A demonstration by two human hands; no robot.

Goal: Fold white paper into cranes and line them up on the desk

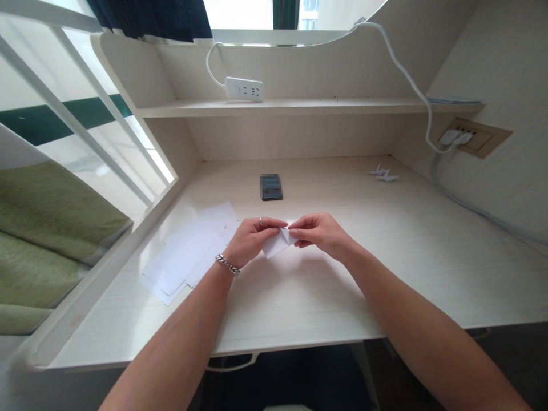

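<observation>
Between my two hands, over the middle of the desk, is a small folded piece of white paper (276,244). My left hand (253,237) pinches its upper left part between thumb and fingers; a ring and a chain bracelet (228,265) are on this side. My right hand (319,233) is closed on the paper's right corner, thumb on top. Part of the folded edge is hidden by my fingertips. Loose white paper sheets (192,251) lie overlapping to the left of my left hand.
A dark, pixelated rectangular object (271,186) lies beyond my hands. Small folded paper cranes (384,173) rest at the back right. On the shelf (308,107) stands a white power strip (244,89). A white cable (405,71) runs down to the wall socket (479,137).
</observation>
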